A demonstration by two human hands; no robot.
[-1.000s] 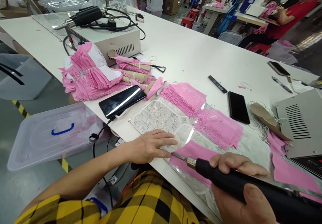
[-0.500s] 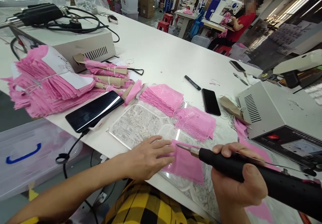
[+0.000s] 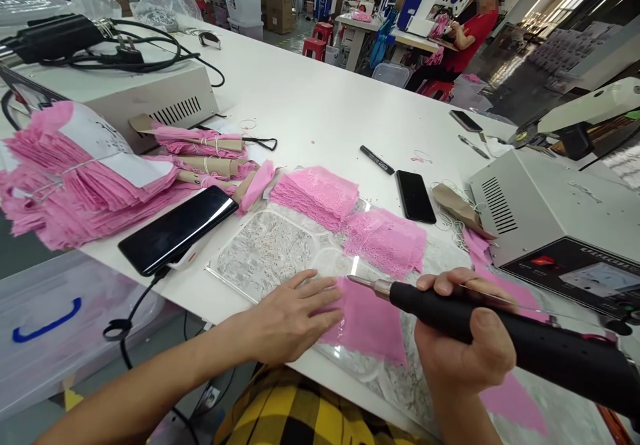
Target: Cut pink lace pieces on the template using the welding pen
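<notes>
My left hand (image 3: 293, 321) lies flat with fingers stretched out, its fingertips on the left edge of a pink fabric piece (image 3: 373, 328). In my right hand (image 3: 465, 338) is a thick black handheld tool (image 3: 450, 315) with a tapered metal tip (image 3: 370, 285). That tip points left, at the far left corner of the fabric, near my left fingertips; whether it touches I cannot tell. The fabric lies on a clear plastic-covered, grey mottled board (image 3: 267, 248). Just beyond are a pink lace stack (image 3: 317, 195) and a second pink lace stack (image 3: 387, 238).
Bundled pink fabric (image 3: 95, 178) and a large phone (image 3: 180, 228) lie left. A smaller phone (image 3: 416, 195) and a marker (image 3: 377, 159) lie beyond the lace. Control boxes stand right (image 3: 565, 211) and far left (image 3: 165, 101). A person (image 3: 473, 38) sits at a sewing machine (image 3: 433, 5).
The view has shifted slightly. The tool's tip has moved a little away from me, toward the fabric's far edge. My left hand stays flat in about the same place.
</notes>
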